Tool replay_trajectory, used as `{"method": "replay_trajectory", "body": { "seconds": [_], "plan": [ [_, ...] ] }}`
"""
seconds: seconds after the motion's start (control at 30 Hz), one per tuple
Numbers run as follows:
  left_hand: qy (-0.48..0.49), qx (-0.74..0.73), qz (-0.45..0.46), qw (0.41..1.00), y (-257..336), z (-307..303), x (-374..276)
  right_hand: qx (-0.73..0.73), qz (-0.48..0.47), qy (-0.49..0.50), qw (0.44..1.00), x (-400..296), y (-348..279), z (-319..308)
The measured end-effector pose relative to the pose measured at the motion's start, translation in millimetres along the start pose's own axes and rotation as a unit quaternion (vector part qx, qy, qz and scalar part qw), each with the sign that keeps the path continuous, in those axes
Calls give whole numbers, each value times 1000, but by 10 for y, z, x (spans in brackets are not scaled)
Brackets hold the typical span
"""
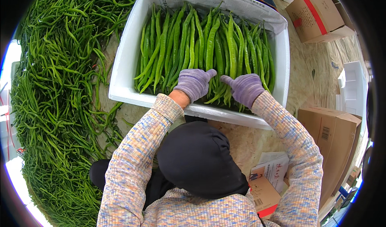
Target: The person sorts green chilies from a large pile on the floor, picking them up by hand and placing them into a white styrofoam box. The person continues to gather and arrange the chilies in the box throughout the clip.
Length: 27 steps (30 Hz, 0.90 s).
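Observation:
In front of me stands a white polystyrene foam box holding long green chili peppers. The peppers lie side by side, mostly lengthwise from the far wall towards me. Both hands wear purple knit gloves. My left hand rests on the near ends of the peppers by the front wall, its thumb pointing right. To its right, my right hand touches the peppers with its thumb pointing left. The curled fingers are hidden under both hands, so a grip cannot be made out. Printed newspaper lines the far wall.
A large heap of loose green chili peppers spreads along my left. Cardboard cartons, one at the far right and one nearer, stand on the floor sheet. Newspapers and a flattened carton lie beside me.

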<state>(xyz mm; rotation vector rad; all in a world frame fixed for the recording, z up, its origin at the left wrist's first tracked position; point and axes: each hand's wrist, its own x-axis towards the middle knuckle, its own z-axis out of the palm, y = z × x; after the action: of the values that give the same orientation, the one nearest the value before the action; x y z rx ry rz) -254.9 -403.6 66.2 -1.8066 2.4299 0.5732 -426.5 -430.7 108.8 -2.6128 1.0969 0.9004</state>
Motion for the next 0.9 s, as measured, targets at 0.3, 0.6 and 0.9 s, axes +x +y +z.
{"method": "replay_trajectory", "body": {
  "seconds": [0.3, 0.6, 0.9],
  "plan": [
    [14, -64, -43, 997, 53, -48, 37, 0, -12, 56, 998, -123, 175, 232],
    [-35, -233, -282, 930, 426, -90, 514, -17, 5, 37, 999, -67, 149, 247],
    [-88, -752, -221, 615, -130, -176, 297, 34, 6, 89, 995, -101, 170, 324]
  ]
}}
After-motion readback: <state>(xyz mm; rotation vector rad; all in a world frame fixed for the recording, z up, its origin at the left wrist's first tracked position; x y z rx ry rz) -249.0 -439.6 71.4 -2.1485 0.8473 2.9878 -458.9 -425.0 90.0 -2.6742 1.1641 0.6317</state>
